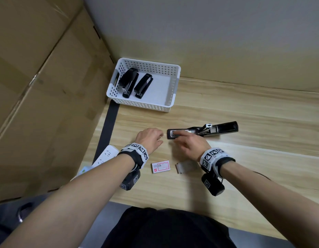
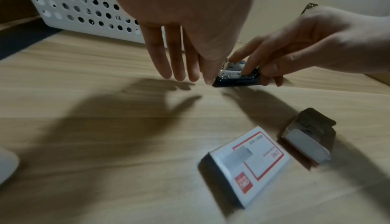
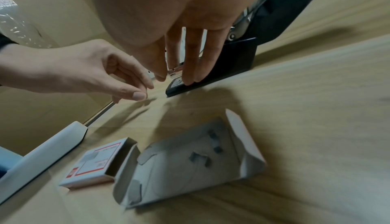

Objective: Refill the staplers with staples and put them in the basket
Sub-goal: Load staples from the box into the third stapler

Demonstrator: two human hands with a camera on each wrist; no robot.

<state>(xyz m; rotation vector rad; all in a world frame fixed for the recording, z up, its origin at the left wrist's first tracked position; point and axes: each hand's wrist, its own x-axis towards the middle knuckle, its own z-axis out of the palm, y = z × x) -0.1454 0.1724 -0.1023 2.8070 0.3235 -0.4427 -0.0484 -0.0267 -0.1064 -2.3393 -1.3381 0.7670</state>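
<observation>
A black stapler [image 1: 224,127] lies swung open flat on the wooden table. My right hand [image 1: 176,136] rests straight fingers on the front of its metal magazine [image 3: 175,71]; in the right wrist view the thumb and fingers lie on either side of it. Just off the stapler's left end hovers my left hand [image 1: 160,138], fingers relaxed and empty [image 2: 185,77]. The white perforated basket [image 1: 144,104] at the back holds two shut black staplers [image 1: 128,81] [image 1: 143,85]. A red-and-white staple box sleeve [image 1: 160,166] and its grey inner tray [image 1: 186,166] lie near my wrists.
A white power strip [image 1: 105,154] sits at the table's left edge beside a black strip [image 1: 110,119]. Large cardboard boxes [image 1: 39,86] wall off the left side. A clear plastic bottle [image 3: 16,24] shows at the far left. Bare tabletop extends to the right.
</observation>
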